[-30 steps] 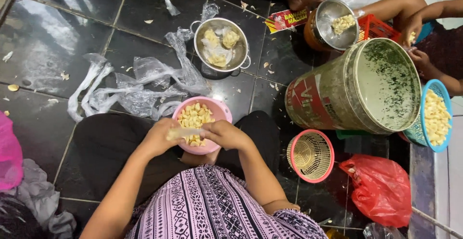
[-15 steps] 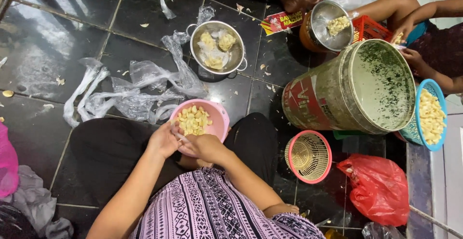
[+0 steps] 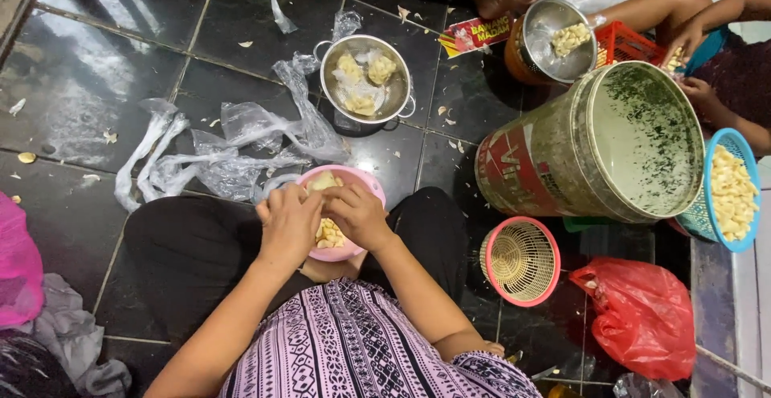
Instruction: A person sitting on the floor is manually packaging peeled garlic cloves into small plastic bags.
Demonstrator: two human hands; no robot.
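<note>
I see crumpled clear plastic bags (image 3: 217, 153) on the floor at left; my left hand (image 3: 289, 223) and right hand (image 3: 359, 215) meet over the pink bowl (image 3: 365, 191) of pale pieces in my lap, fingers curled, their hold hidden; a big tin drum (image 3: 562, 157) lies right.

I see a flat red-and-yellow packet (image 3: 475, 34) on the dark floor between two metal pots, and a red-and-white label (image 3: 514, 169) on the big drum.

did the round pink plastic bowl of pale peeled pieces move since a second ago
Cannot tell. The round pink plastic bowl keeps its place relative to the large tin drum and floor tile seams; only the camera appears to shift.
</note>
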